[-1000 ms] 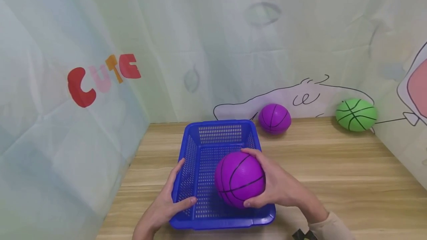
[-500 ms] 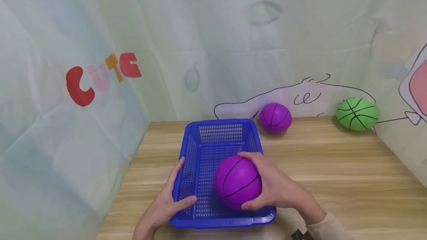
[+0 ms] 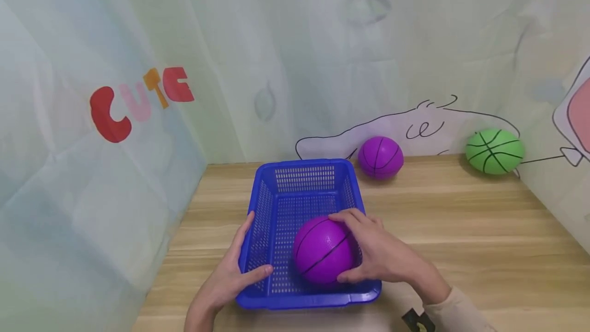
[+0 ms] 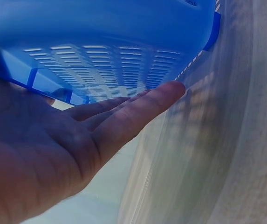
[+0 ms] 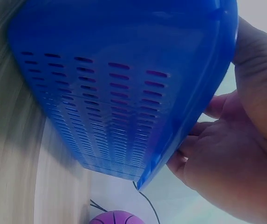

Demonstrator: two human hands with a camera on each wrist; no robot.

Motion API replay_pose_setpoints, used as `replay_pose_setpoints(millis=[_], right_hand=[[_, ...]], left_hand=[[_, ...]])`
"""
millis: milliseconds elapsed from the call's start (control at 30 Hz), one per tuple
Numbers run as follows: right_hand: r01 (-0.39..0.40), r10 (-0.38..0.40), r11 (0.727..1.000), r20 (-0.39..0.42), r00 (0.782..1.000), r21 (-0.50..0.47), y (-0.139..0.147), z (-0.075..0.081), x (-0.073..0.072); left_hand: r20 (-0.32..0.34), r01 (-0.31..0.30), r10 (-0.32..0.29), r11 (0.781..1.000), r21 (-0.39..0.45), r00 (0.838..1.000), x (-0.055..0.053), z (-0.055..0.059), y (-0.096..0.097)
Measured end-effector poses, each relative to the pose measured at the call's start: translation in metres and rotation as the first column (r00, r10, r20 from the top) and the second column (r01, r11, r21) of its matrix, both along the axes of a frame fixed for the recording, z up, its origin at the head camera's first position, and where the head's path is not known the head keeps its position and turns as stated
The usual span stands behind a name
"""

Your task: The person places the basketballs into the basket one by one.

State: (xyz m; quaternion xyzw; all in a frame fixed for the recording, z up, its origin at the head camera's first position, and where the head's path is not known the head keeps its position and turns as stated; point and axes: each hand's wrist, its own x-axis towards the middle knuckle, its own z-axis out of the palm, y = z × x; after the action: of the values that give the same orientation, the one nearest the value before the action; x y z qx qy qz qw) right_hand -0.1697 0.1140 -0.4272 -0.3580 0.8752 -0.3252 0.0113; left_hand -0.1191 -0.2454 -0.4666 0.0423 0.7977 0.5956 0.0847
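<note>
A blue rectangular plastic basket [image 3: 304,301] with slotted walls stands on the wooden table. My left hand [image 3: 225,276] holds its left side, thumb over the rim. In the left wrist view the fingers [image 4: 133,109] run straight along the outer wall. Inside the near right part of the basket is a purple ball [image 3: 321,251] with black basketball lines. My right hand [image 3: 384,252] grips it from the right, thumb near and fingers on the far side. The right wrist view shows this hand [image 5: 222,144] above the basket's right rim, with the ball largely hidden behind the wall.
A second purple ball [image 3: 380,158] sits behind the basket's far right corner, against the back cloth. Farther right, a green ball [image 3: 495,151] lies by the back corner. Printed cloth walls [image 3: 239,65] enclose the table [image 3: 461,224] at the back and sides.
The purple ball in my right hand has gone lower into the basket and slightly left, turning a little. The left hand keeps its place on the basket. The view has tilted slightly down.
</note>
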Motion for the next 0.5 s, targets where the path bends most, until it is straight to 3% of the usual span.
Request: replay_pose_setpoints(millis=[500], right_hand=[[-0.013,0.013,0.999,0.007,1.0,-0.03,0.0025,0.0031,0.0023]], left_hand=[[-0.013,0.002,-0.002,1.0,0.009,1.0,0.0005,0.0001,0.0006]])
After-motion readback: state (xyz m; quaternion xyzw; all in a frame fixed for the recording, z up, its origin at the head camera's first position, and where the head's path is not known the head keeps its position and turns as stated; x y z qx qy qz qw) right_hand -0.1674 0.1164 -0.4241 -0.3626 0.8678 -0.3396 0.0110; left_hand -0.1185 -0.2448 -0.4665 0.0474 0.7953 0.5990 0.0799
